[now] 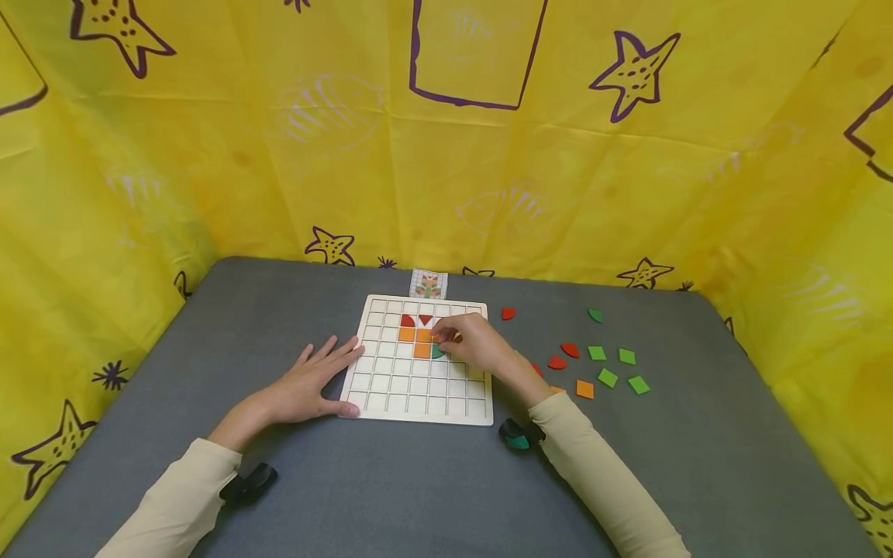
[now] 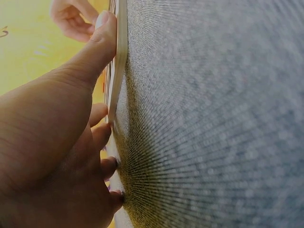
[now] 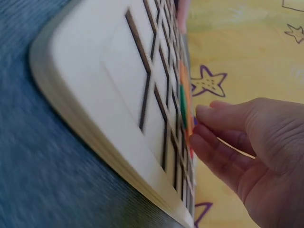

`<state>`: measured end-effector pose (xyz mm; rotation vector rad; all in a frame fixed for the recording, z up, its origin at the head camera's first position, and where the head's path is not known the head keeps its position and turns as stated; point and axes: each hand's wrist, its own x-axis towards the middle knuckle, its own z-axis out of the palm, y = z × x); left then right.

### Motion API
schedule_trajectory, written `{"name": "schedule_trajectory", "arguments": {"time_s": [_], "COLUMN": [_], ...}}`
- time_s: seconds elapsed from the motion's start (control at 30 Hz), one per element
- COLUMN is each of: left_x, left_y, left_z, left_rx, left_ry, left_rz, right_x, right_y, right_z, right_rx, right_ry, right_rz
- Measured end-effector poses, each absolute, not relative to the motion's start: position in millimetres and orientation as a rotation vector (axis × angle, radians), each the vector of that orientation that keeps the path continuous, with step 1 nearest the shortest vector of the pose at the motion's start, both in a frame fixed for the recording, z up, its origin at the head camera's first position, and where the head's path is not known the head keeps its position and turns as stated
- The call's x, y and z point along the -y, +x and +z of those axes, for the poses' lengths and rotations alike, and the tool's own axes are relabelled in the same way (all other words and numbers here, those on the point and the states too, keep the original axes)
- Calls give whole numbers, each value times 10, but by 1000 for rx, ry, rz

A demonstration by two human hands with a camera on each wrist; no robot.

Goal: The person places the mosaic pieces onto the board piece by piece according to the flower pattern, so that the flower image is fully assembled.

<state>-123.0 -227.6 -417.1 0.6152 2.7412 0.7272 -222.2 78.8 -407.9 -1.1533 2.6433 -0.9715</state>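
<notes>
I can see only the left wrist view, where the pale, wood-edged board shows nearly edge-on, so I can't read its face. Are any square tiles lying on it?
Observer: Yes, the head view shows at least three flat orange square tiles on the board.
Operator: What lies loose on the person's right of it?
Observer: Flat bright-green square tiles are among the pieces lying on the dark grey tabletop there.
Operator: And just beyond the board's far edge?
Observer: A small white rectangular card with a coloured pattern on it.
</notes>
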Motion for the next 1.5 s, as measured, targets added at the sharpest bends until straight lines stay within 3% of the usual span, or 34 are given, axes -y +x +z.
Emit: {"name": "schedule_trajectory", "arguments": {"time_s": [0.8,1.13,1.5], "left_x": [2265,2272,2264], "left_y": [-1219,-1231,-1235], "left_z": [-4167,-4166,-4190], "left_rx": [-2733,-2734,-2737], "left_ry": [606,600,598], "left_rz": [727,716,711], "right_x": [-1914,-2580,-2963], "right_y": [-2547,-2788,-2810], "right_z": [-3974,-4038,-3981], "right_rx": [-2830,-2943,-2914], "right_ry": [-930,-707,-479], "right_rz": [-936,-798,-781]}}
